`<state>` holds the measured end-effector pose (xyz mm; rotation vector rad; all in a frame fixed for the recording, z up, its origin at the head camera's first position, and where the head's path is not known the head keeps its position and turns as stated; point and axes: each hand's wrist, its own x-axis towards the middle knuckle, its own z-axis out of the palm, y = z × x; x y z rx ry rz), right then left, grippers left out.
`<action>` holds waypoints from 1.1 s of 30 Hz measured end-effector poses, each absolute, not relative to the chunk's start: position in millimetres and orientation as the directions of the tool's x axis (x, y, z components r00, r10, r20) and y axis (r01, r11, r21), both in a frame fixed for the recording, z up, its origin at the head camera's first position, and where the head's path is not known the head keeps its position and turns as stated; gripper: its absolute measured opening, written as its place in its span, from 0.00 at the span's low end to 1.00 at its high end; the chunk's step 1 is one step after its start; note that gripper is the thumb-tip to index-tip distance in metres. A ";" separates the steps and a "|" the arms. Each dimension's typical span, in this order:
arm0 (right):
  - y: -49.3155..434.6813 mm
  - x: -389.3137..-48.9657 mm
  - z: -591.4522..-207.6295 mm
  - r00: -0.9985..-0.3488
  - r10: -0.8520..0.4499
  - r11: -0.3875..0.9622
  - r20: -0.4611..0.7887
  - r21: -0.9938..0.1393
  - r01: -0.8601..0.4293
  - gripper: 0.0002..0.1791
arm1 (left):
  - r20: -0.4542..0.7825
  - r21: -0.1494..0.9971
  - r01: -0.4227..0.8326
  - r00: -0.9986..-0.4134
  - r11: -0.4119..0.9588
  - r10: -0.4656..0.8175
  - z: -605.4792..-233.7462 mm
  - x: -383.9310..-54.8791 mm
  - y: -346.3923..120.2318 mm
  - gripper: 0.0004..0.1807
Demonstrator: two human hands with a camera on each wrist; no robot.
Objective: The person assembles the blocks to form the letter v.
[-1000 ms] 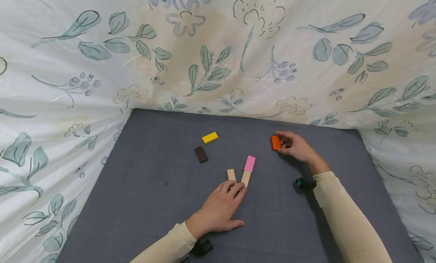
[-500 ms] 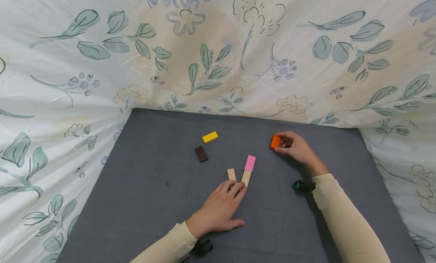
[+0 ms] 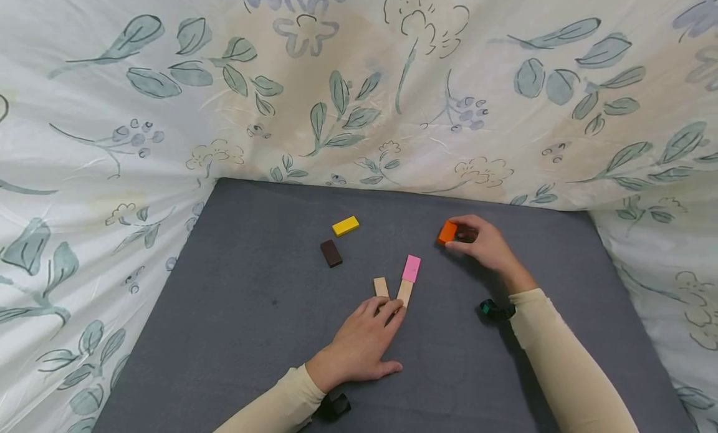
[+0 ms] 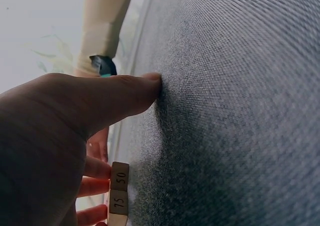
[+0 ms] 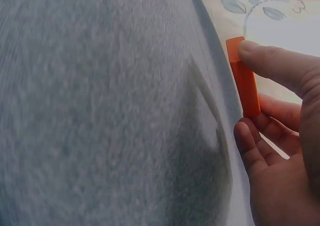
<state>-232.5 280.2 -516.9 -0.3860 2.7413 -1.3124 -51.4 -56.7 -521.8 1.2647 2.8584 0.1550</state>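
Observation:
My right hand (image 3: 489, 241) pinches an orange wooden block (image 3: 447, 232) between thumb and fingers, over the right part of the grey table. In the right wrist view the orange block (image 5: 244, 83) appears lifted off the cloth. Lower in the head view, my left hand (image 3: 361, 342) lies with fingers extended, their tips touching plain wooden blocks (image 3: 404, 292). A pink block (image 3: 411, 268) adjoins the far end of the right plain block, and another plain block (image 3: 381, 287) slants to the left. The left wrist view shows block ends marked 50 and 75 (image 4: 118, 202) near the fingertips.
A yellow block (image 3: 345, 226) and a dark brown block (image 3: 331, 253) lie on the grey cloth (image 3: 252, 283), left of the pink one. Floral fabric (image 3: 348, 96) hangs along the back and sides. Each wrist carries a dark strapped device.
My right hand has moved slightly left with the orange block, which has tilted and turned in the fingers. The left hand and the blocks by it have stayed put.

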 end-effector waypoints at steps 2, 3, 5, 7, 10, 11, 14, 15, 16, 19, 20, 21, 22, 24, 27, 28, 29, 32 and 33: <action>277.2 -231.9 -515.9 -0.963 -0.264 0.604 0.056 -0.769 -0.211 0.35 | 0.028 0.095 0.737 -0.674 0.669 0.738 -521.7 -51.3 -56.9 0.57; 275.8 -231.6 -515.5 -0.962 -0.267 0.604 0.064 -0.766 -0.218 0.35 | 0.027 0.095 0.737 -0.674 0.669 0.738 -521.9 -51.2 -56.9 0.57; 273.3 -231.2 -514.0 -0.959 -0.275 0.604 0.075 -0.762 -0.233 0.34 | 0.026 0.093 0.737 -0.674 0.669 0.739 -521.4 -51.4 -56.5 0.57; 271.0 -231.1 -512.8 -0.957 -0.280 0.603 0.082 -0.760 -0.241 0.34 | 0.023 0.095 0.737 -0.673 0.669 0.739 -521.1 -51.6 -56.3 0.57; 267.5 -230.8 -511.5 -0.954 -0.287 0.599 0.087 -0.761 -0.250 0.34 | 0.019 0.098 0.737 -0.674 0.669 0.739 -520.9 -51.6 -55.9 0.57; 266.5 -230.8 -511.1 -0.954 -0.288 0.597 0.087 -0.762 -0.250 0.34 | 0.019 0.098 0.736 -0.674 0.670 0.738 -520.9 -51.7 -55.8 0.57; 263.3 -230.3 -509.5 -0.953 -0.291 0.593 0.084 -0.766 -0.249 0.34 | 0.021 0.094 0.736 -0.675 0.671 0.737 -520.9 -51.8 -55.4 0.57; 262.3 -229.8 -508.8 -0.953 -0.291 0.593 0.082 -0.766 -0.247 0.34 | 0.022 0.092 0.736 -0.675 0.671 0.737 -520.8 -51.8 -55.3 0.57; 261.1 -229.3 -508.1 -0.953 -0.292 0.592 0.082 -0.767 -0.247 0.34 | 0.023 0.091 0.736 -0.675 0.671 0.737 -520.7 -51.7 -55.3 0.57; 257.7 -227.6 -506.1 -0.952 -0.297 0.599 0.079 -0.761 -0.250 0.33 | 0.022 0.090 0.737 -0.674 0.670 0.738 -520.3 -51.3 -55.3 0.57; 256.5 -227.0 -505.6 -0.951 -0.300 0.601 0.079 -0.758 -0.253 0.33 | 0.021 0.090 0.737 -0.674 0.670 0.738 -520.3 -51.1 -55.3 0.57; 255.5 -226.6 -505.2 -0.949 -0.304 0.604 0.081 -0.754 -0.258 0.34 | 0.021 0.091 0.737 -0.674 0.670 0.739 -520.3 -50.9 -55.5 0.57; 254.4 -226.2 -504.7 -0.948 -0.307 0.605 0.082 -0.753 -0.261 0.33 | 0.021 0.093 0.737 -0.674 0.670 0.739 -520.3 -50.8 -55.5 0.57; 252.5 -225.8 -504.0 -0.945 -0.315 0.605 0.087 -0.749 -0.271 0.33 | 0.023 0.095 0.736 -0.674 0.670 0.738 -520.5 -50.7 -55.5 0.57; 250.4 -225.6 -503.5 -0.941 -0.324 0.607 0.095 -0.742 -0.283 0.34 | 0.025 0.092 0.736 -0.674 0.670 0.738 -520.7 -50.8 -55.3 0.57; 249.7 -225.7 -503.3 -0.940 -0.326 0.606 0.097 -0.742 -0.287 0.34 | 0.026 0.091 0.736 -0.675 0.671 0.737 -520.7 -50.9 -55.1 0.57; 249.1 -225.7 -503.2 -0.939 -0.328 0.605 0.100 -0.742 -0.290 0.34 | 0.026 0.090 0.736 -0.675 0.671 0.737 -520.8 -51.0 -54.9 0.57; 247.0 -225.6 -502.9 -0.937 -0.333 0.599 0.107 -0.743 -0.298 0.34 | 0.021 0.089 0.734 -0.677 0.673 0.736 -520.5 -51.5 -54.3 0.57; 246.2 -225.6 -502.8 -0.936 -0.334 0.596 0.109 -0.745 -0.299 0.34 | 0.019 0.088 0.734 -0.678 0.674 0.735 -520.4 -51.6 -54.2 0.57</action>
